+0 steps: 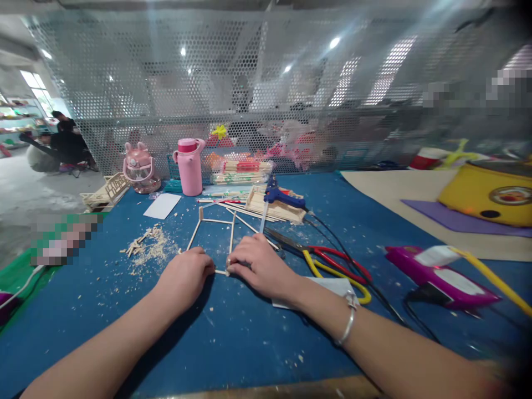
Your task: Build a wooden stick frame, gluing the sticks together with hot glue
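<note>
A small four-sided frame of thin wooden sticks (216,221) lies on the blue table, with a short upright piece at its far left corner. My left hand (185,277) is closed at the frame's near left corner, fingers curled over the stick. At the near right corner, my right hand (261,267) pinches the frame between thumb and fingers. A short stretch of the near stick shows between both hands. Just beyond my right hand, a blue glue gun (285,197) with a glue stick rests on a tray of wooden sticks (276,210).
Scissors with red handles (341,259) and a yellow-handled tool (313,265) lie right of my right hand, near a purple device (444,277). Wood scraps (145,249) are scattered left. Behind stand a pink bottle (190,172), a clear-pink jug (141,172) and bundled sticks (241,173).
</note>
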`<action>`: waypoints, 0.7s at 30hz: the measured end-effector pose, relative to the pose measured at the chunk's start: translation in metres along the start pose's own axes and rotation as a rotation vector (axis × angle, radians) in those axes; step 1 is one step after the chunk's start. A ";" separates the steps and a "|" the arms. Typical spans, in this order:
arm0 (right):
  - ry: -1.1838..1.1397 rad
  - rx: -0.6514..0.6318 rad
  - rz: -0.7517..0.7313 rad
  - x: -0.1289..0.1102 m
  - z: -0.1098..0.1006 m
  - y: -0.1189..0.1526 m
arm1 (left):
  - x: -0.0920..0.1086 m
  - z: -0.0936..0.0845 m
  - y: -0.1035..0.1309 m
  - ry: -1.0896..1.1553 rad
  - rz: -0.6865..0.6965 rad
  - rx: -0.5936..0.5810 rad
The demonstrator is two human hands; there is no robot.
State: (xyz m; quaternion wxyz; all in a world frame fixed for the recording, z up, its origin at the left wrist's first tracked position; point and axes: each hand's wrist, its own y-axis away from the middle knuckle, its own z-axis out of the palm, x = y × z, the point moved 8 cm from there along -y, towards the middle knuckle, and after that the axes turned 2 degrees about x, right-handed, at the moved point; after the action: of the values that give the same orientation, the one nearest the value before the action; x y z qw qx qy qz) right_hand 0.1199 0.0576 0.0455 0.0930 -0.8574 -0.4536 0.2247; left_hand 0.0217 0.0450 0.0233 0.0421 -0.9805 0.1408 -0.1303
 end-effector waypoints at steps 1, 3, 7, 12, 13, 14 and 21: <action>0.002 -0.001 -0.001 0.000 0.000 0.000 | 0.000 0.000 0.000 -0.001 -0.003 -0.001; 0.005 0.001 -0.003 0.000 0.000 0.000 | -0.001 0.001 0.000 -0.006 -0.008 -0.006; 0.001 0.008 -0.007 0.000 -0.001 0.000 | 0.000 0.001 0.000 -0.005 -0.009 -0.010; 0.001 0.006 -0.010 0.000 0.001 0.000 | 0.000 0.001 0.000 -0.006 -0.001 -0.006; -0.001 0.006 -0.011 -0.001 0.001 0.000 | 0.000 0.001 0.000 -0.006 0.002 -0.006; -0.003 0.007 -0.011 -0.001 0.001 0.000 | 0.000 0.001 0.000 -0.005 0.002 -0.006; -0.210 0.261 0.120 0.017 -0.031 0.002 | -0.002 0.000 0.001 0.040 -0.021 -0.053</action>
State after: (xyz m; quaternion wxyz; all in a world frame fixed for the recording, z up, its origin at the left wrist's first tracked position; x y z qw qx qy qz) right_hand 0.1445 0.0718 0.0670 0.1422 -0.8353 -0.3760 0.3751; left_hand 0.0195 0.0446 0.0229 0.0118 -0.9799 0.1347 -0.1464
